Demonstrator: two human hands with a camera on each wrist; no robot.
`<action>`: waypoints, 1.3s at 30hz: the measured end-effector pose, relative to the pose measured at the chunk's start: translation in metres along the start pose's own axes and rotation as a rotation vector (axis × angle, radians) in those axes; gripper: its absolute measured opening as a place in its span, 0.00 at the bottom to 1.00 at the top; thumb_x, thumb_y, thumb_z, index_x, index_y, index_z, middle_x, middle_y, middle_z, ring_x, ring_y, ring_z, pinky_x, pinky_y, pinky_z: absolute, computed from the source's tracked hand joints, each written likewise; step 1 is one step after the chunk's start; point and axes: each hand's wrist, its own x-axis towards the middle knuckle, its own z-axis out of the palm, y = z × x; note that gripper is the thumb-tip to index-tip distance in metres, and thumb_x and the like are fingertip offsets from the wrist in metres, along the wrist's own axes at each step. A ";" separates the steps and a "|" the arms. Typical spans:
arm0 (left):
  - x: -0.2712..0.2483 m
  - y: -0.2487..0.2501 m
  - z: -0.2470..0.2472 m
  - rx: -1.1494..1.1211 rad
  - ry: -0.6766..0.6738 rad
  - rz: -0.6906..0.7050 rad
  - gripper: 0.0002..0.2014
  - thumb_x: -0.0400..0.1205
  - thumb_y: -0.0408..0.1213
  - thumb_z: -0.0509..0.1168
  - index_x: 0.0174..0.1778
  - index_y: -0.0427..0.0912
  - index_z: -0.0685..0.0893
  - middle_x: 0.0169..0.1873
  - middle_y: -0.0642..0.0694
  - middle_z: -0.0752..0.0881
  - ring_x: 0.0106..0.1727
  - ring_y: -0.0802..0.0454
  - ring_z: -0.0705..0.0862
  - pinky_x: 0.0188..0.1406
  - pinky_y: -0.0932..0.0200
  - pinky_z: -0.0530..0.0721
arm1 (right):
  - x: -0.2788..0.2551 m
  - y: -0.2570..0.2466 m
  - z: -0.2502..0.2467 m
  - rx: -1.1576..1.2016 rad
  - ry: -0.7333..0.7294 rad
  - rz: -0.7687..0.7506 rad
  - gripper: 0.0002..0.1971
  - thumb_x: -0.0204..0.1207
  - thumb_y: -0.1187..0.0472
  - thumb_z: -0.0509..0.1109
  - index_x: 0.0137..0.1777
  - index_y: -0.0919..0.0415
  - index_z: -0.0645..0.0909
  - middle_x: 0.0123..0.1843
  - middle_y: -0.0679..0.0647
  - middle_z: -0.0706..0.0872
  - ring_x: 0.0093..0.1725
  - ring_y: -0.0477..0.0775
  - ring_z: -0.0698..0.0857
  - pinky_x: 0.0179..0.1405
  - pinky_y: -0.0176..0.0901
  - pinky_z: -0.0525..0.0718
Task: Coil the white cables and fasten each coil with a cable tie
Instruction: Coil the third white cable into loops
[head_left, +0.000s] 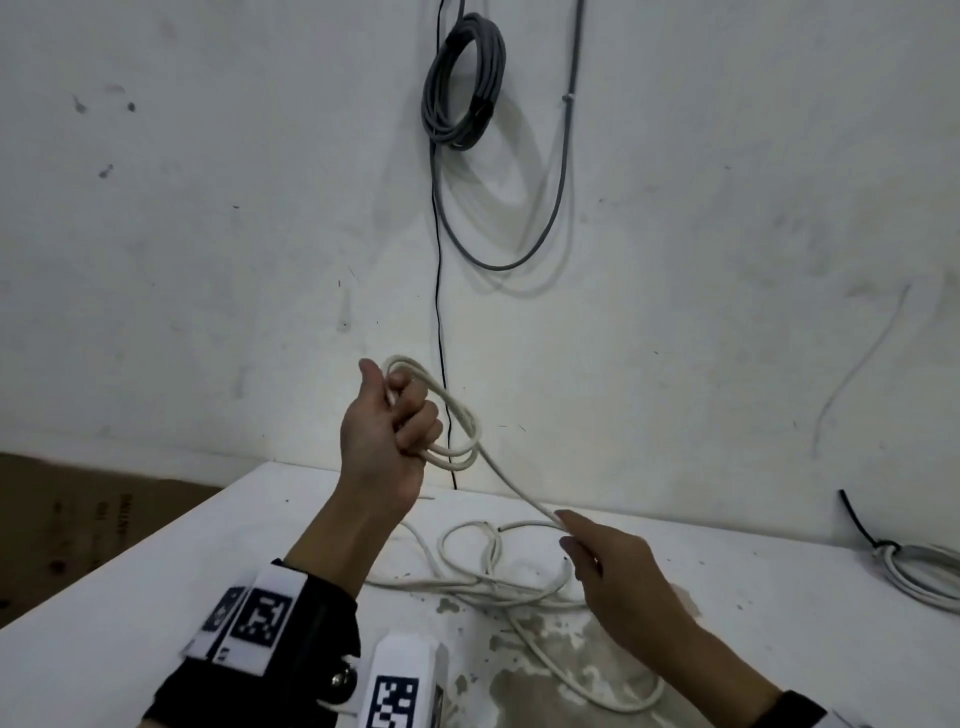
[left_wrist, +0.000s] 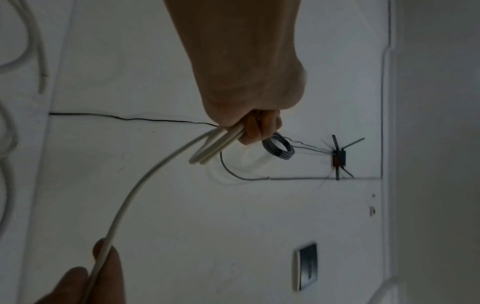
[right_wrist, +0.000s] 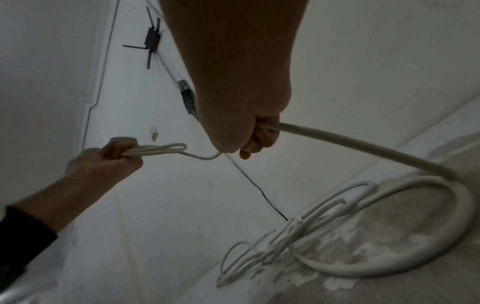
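Observation:
My left hand (head_left: 395, 421) is raised above the table and grips a small coil of white cable (head_left: 457, 415), a few loops that stick out to the right of the fist. In the left wrist view the same coil (left_wrist: 215, 144) juts from my curled fingers. From the coil a single strand (head_left: 511, 480) runs down to my right hand (head_left: 584, 545), which pinches it just above the table. Past that hand the cable (right_wrist: 363, 144) drops into loose white loops (head_left: 498, 566) lying on the table (head_left: 156, 571).
A grey cable coil (head_left: 462, 83) hangs on the wall with a thin black wire (head_left: 439, 312) running down behind the table. Another bundled pale cable (head_left: 919, 569) lies at the table's right edge. Cardboard (head_left: 78, 519) stands to the left.

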 end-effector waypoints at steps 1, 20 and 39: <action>-0.001 -0.003 0.002 0.054 0.003 0.020 0.21 0.88 0.48 0.44 0.31 0.45 0.66 0.14 0.55 0.65 0.11 0.62 0.60 0.15 0.68 0.57 | 0.000 -0.004 0.001 -0.051 0.018 -0.084 0.15 0.77 0.55 0.62 0.60 0.55 0.84 0.35 0.51 0.89 0.31 0.43 0.78 0.29 0.28 0.70; -0.006 -0.045 -0.044 2.002 -0.294 0.313 0.16 0.87 0.43 0.46 0.62 0.34 0.64 0.49 0.39 0.88 0.41 0.37 0.86 0.41 0.42 0.85 | 0.018 -0.009 -0.026 -0.256 -0.097 -0.380 0.11 0.76 0.58 0.57 0.46 0.59 0.81 0.24 0.51 0.77 0.20 0.56 0.74 0.16 0.44 0.74; -0.028 -0.039 -0.022 1.127 -0.491 -0.505 0.23 0.87 0.51 0.48 0.29 0.44 0.70 0.18 0.54 0.65 0.16 0.61 0.60 0.16 0.67 0.60 | 0.050 -0.003 -0.052 -0.370 0.165 -0.387 0.14 0.75 0.54 0.60 0.46 0.54 0.88 0.24 0.54 0.76 0.15 0.55 0.71 0.22 0.35 0.64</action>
